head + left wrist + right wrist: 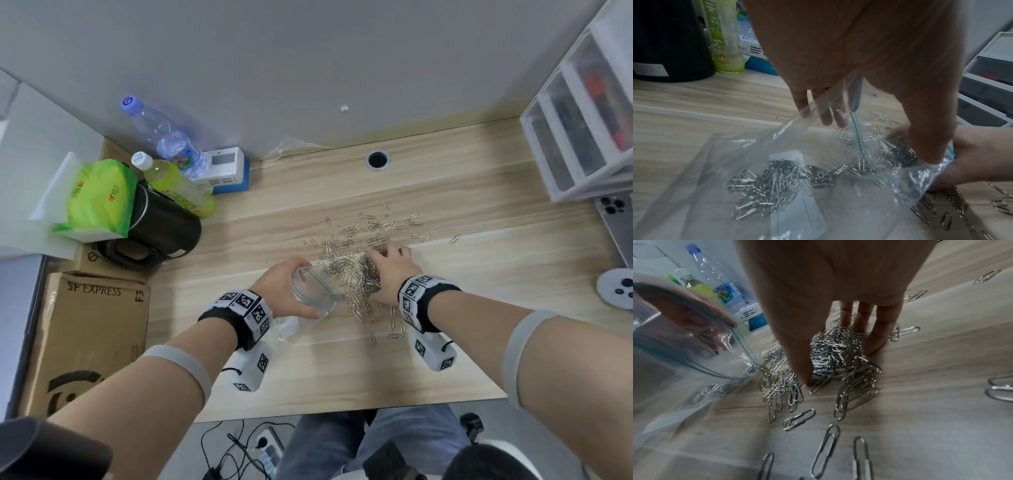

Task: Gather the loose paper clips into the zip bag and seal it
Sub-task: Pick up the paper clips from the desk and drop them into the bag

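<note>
A clear zip bag (313, 291) with a blue seal line lies on the wooden table, its mouth facing right. My left hand (281, 291) grips the bag's rim and holds the mouth open. Several clips (772, 183) and a white card lie inside the bag (756, 162). My right hand (390, 270) cups a dense heap of silver paper clips (356, 274) just outside the mouth. In the right wrist view its thumb and fingers (877, 331) curl round the heap (834, 350). Loose clips (376, 222) are scattered beyond the heap, and more clips (824, 449) lie in front of it.
A black kettle (161, 226), two bottles (164, 137), a green tissue pack (99, 195) and a cardboard box (92, 329) crowd the left side. White drawers (582, 130) and a phone (616, 219) stand at the right. A cable hole (377, 160) is at the back.
</note>
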The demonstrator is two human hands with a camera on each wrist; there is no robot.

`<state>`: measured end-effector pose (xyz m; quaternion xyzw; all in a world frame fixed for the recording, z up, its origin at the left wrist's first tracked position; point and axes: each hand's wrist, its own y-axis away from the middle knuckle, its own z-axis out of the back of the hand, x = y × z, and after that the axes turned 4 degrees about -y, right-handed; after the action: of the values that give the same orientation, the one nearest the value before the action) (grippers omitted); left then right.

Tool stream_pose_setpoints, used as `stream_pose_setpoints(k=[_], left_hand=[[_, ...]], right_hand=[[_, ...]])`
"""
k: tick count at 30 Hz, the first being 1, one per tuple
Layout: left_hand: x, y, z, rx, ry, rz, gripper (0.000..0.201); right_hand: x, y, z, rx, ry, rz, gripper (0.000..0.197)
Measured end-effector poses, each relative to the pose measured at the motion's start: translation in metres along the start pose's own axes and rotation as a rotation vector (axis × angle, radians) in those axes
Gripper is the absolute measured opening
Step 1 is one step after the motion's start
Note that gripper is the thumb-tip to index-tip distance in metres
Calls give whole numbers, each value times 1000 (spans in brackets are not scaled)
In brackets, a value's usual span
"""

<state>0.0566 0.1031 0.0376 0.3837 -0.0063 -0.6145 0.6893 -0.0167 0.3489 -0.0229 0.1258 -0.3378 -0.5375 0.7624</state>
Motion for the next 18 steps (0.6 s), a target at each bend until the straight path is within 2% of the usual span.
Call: stream_pose_setpoints(k=[4, 7, 9, 14, 18], left_hand=[[1, -3, -1, 7, 12, 9, 100], [0, -4, -3, 10, 18, 11, 102], [-1, -5, -4, 11, 24, 16, 106], [-3, -6, -7, 7, 29, 33, 115], [-6, -5, -7, 15, 17, 34, 114]], right_hand=[[5, 2, -1, 20, 24, 16, 114], [9, 2, -3, 40, 89, 24, 116], [13, 2, -5, 53, 113, 35, 103], [14, 3, -9, 23, 27, 91, 54], [12, 0, -8, -2, -24, 111, 35]])
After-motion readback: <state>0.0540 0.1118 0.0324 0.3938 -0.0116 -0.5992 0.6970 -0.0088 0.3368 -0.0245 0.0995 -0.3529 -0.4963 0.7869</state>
